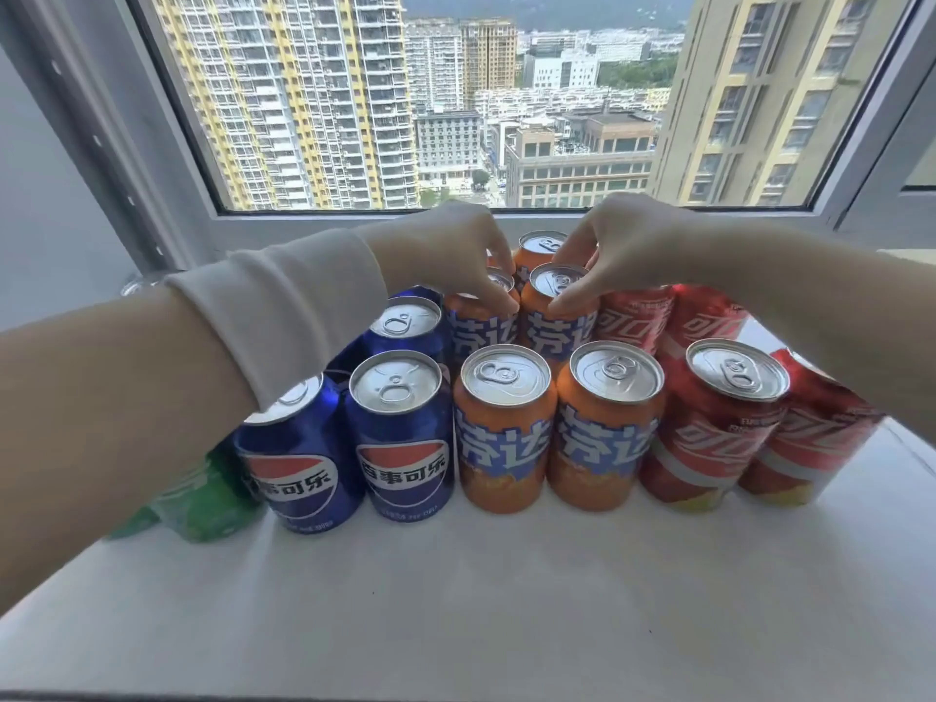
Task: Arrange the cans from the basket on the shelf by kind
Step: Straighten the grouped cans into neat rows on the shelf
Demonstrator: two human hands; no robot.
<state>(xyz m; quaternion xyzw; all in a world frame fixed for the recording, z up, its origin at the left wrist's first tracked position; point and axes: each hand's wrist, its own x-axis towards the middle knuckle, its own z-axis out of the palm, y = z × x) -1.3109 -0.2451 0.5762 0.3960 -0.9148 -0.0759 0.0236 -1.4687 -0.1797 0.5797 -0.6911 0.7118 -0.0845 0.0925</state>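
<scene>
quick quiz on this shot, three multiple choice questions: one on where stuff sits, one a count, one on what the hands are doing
1. Which cans stand between the blue metal cans and the red metal cans?
A green ones
B orange metal cans
C none

2. How many orange cans are in the front row?
A two
B four
C one

3. What are the left hand and right hand doing?
A lying flat on the ledge
B each gripping the top of a second-row orange can
C lifting a red can

Answers: 1 B, the orange group fills the middle; 2 A, two stand side by side at the front; 3 B, curled fingers clasp both can tops.
</scene>
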